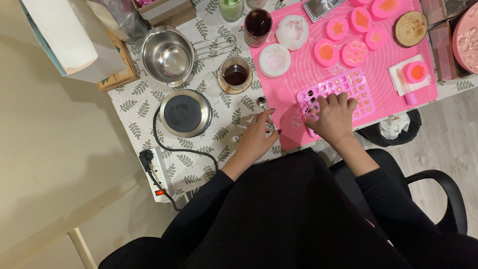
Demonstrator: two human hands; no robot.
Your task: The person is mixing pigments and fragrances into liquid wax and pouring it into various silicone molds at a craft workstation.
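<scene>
Right hand point(332, 115) at mold point(343, 89) edge

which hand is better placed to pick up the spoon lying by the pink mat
Left. The left hand already rests at the metal spoon, fingertips by its handle, while the right hand is pressed on the pink silicone mold tray, farther away.

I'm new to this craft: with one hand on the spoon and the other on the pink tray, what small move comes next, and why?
Probably lift the spoon toward the pink mould tray. The left hand already touches the spoon, the right hand steadies the tray, and most of the tray's little hollows look unfilled.
</scene>
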